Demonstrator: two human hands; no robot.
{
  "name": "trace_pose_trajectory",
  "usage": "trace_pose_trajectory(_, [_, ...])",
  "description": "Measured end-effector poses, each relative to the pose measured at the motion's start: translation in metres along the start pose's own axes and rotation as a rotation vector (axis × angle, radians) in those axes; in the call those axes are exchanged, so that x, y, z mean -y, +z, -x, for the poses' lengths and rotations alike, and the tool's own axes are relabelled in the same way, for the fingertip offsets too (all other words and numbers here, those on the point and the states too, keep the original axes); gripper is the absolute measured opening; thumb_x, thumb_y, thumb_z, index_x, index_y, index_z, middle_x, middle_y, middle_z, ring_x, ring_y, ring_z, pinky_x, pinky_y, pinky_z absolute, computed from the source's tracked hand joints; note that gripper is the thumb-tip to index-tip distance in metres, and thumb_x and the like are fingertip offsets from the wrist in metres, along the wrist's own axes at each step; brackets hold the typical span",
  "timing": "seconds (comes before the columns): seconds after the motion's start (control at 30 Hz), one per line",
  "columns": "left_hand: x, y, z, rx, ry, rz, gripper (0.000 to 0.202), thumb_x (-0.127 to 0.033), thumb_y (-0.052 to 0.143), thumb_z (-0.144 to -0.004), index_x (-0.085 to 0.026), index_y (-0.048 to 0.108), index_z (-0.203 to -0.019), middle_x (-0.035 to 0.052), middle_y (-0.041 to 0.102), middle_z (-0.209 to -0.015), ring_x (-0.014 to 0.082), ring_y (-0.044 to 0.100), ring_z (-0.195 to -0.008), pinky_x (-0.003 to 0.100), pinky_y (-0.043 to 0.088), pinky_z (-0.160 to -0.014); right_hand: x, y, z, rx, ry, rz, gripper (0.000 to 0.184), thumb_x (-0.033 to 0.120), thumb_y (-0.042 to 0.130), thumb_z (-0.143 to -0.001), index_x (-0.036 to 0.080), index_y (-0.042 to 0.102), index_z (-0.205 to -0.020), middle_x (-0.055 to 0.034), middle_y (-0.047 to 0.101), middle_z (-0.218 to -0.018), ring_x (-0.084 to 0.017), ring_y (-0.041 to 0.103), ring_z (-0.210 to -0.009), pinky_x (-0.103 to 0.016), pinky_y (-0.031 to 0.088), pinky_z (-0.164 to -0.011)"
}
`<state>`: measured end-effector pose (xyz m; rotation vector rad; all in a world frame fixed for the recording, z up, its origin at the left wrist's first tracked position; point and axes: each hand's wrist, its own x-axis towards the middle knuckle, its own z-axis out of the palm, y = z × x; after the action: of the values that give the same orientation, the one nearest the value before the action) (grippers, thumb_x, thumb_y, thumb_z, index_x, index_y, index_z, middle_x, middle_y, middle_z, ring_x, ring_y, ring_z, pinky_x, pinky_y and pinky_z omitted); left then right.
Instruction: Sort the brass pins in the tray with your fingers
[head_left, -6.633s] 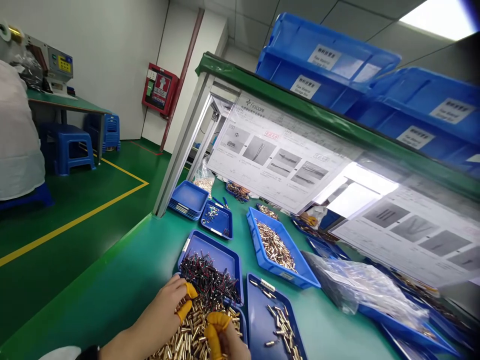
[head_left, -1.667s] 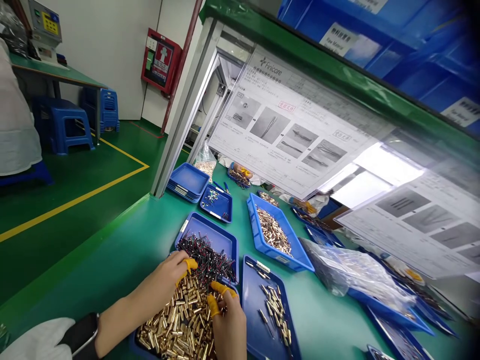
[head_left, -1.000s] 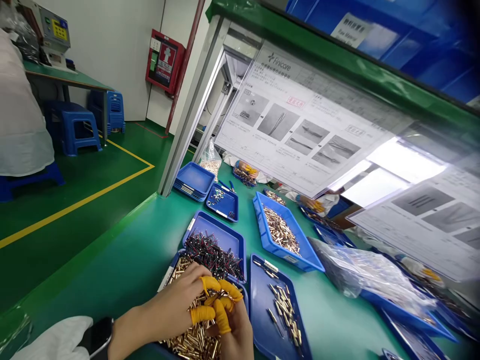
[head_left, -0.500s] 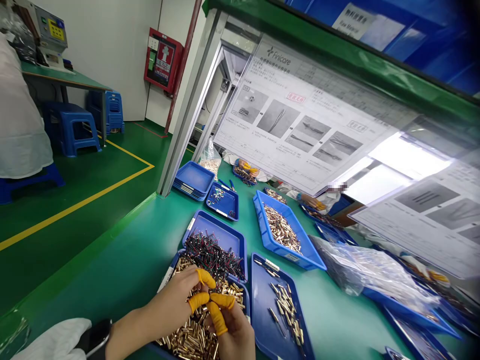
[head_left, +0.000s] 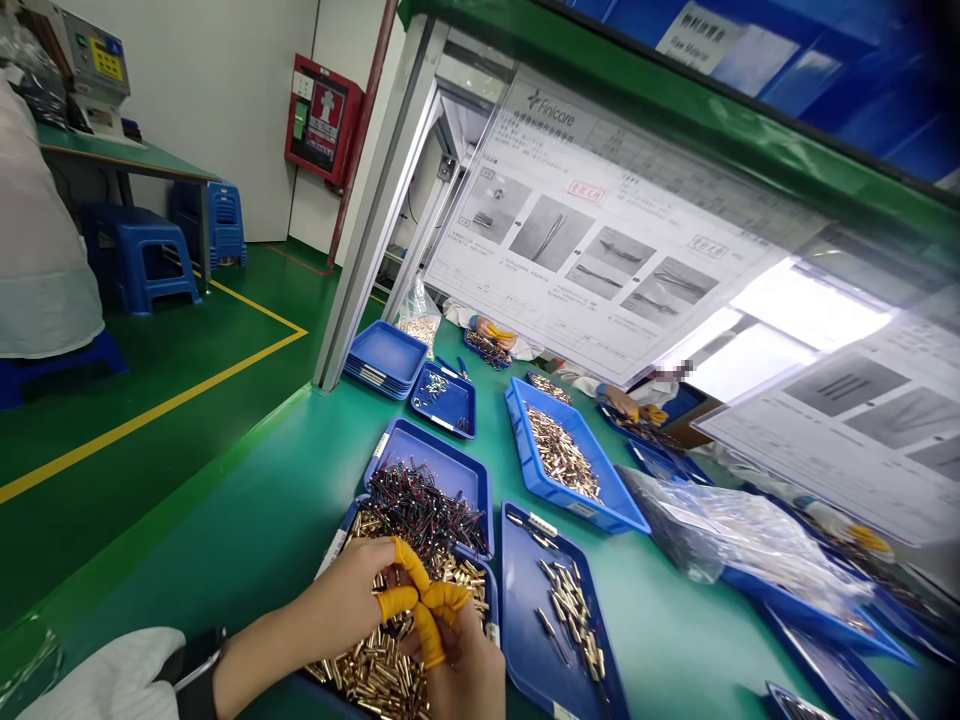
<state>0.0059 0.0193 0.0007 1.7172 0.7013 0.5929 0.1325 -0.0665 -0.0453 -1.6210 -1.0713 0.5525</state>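
Observation:
My left hand (head_left: 367, 590) and my right hand (head_left: 461, 640) meet fingertip to fingertip, both in yellow finger cots. Each is closed in a pinch, and whatever lies between the fingertips is hidden. Beneath them a blue tray holds a heap of brass-coloured metal tubes (head_left: 379, 675). Just beyond, short dark wires with red strands (head_left: 424, 505) are piled in another blue tray (head_left: 450, 455). To the right of my hands, a blue tray (head_left: 525, 640) carries loose metal tubes (head_left: 574, 610), some with dark wires attached.
A blue bin (head_left: 630, 505) of metal pieces stands farther back, near stacked blue trays (head_left: 386, 355). Plastic bags (head_left: 750, 530) lie on trays at right. Instruction sheets (head_left: 600, 240) hang from the frame above the table. Co-workers' hands (head_left: 495, 335) show across the table.
My hands stay together over the tube tray, with the fingers shifting slightly. The view has moved a little. A co-worker's hands across the table have moved.

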Motion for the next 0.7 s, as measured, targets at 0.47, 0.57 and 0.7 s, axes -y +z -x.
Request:
trace_pose_trajectory(0.47, [0.007,0.006,-0.003,0.055,-0.007,0.386,0.015,-0.014,0.058,-0.073,-0.018,0.047,-0.082,-0.0015,0.057,-0.079,0.0136,0.054,-0.075,0.027,0.043,-0.071,0.016,-0.001,0.000,0.263,0.104,-0.431,0.028,0.050,0.054,-0.079,0.022,0.049,-0.075,0.0062,0.060,-0.042,-0.014,0.056,-0.030,-0.020,0.040,-0.032])
trace_pose_trajectory(0.57, [0.006,0.007,-0.002,0.055,0.015,0.443,0.017,-0.018,0.060,-0.075,-0.019,0.044,-0.082,-0.0012,0.056,-0.079,0.0134,0.053,-0.074,0.027,0.042,-0.072,0.016,-0.004,0.000,0.313,0.215,-0.591,0.031,0.051,0.060,-0.074,0.022,0.052,-0.079,0.0043,0.060,-0.045,-0.016,0.060,-0.039,-0.022,0.042,-0.035])
trace_pose_trajectory(0.7, [0.002,0.007,0.001,0.070,0.051,0.483,0.020,-0.021,0.060,-0.076,-0.020,0.041,-0.082,-0.0017,0.054,-0.079,0.0134,0.052,-0.075,0.028,0.041,-0.072,0.023,-0.011,-0.001,0.325,0.315,-0.711,0.036,0.049,0.068,-0.066,0.021,0.057,-0.085,0.0018,0.062,-0.054,-0.016,0.058,-0.042,-0.023,0.042,-0.037])
